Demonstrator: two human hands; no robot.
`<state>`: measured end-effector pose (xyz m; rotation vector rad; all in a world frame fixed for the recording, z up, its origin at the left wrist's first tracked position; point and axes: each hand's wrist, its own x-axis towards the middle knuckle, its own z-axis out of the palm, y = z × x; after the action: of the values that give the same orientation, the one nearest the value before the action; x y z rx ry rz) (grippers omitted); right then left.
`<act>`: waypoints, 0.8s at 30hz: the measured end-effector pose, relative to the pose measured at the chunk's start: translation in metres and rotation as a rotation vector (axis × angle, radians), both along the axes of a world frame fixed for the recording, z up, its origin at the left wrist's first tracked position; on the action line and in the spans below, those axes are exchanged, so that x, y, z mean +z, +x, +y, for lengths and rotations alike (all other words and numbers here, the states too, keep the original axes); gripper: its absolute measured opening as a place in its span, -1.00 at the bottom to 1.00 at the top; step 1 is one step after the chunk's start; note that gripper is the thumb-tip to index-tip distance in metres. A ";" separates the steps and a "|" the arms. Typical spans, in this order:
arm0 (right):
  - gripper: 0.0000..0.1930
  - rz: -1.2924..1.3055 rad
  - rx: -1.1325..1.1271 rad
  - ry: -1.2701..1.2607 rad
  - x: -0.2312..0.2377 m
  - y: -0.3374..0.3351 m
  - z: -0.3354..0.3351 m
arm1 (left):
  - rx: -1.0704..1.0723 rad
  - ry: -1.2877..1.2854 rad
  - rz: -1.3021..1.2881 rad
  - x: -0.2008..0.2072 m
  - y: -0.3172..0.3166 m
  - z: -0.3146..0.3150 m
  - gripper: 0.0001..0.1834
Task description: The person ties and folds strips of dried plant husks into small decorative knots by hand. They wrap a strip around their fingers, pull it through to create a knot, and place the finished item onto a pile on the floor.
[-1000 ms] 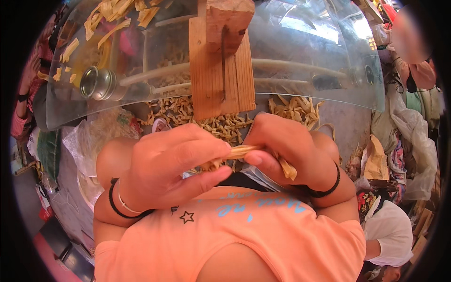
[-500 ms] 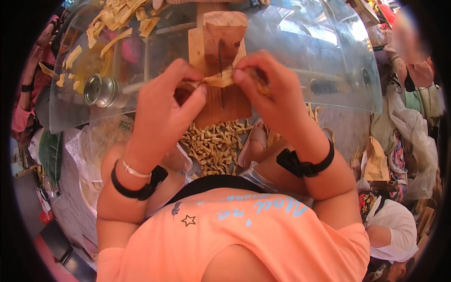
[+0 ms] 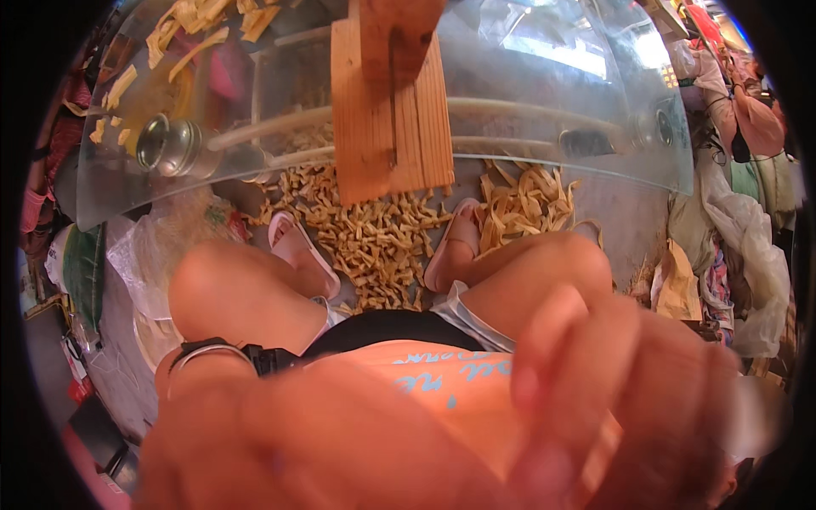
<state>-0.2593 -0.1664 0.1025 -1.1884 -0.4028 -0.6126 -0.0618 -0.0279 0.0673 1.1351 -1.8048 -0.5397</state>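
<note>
Both my hands are raised close to the camera, large and blurred. My left hand fills the lower middle, its fingers smeared and mostly cut off by the lower edge. My right hand is at the lower right with fingers bent inward; whatever they hold, if anything, cannot be made out. Ahead, a wooden board reaches over the glass edge toward me. On it stands a wooden block with a thin metal pin in front. Short, folded-looking yellowish pieces lie heaped on the floor between my feet.
A glass tabletop with a curved edge spans the far side. Loose yellowish strips lie on it at the far left; longer strips lie by my right foot. Plastic bags and cloth crowd the right; a clear bag lies left.
My hands have left the pin, where they held a yellowish strip between them, and come up toward the camera. The strip no longer shows at the pin. The view has shifted slightly.
</note>
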 end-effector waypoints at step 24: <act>-0.60 0.844 -0.064 -0.456 -0.028 -0.141 -0.170 | -0.635 0.423 0.137 -0.006 0.034 0.017 -0.75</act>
<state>-0.4006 -0.3368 0.0746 -1.7739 0.2330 -0.0243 -0.0279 -0.0111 0.0617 0.7368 -1.9682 -1.3872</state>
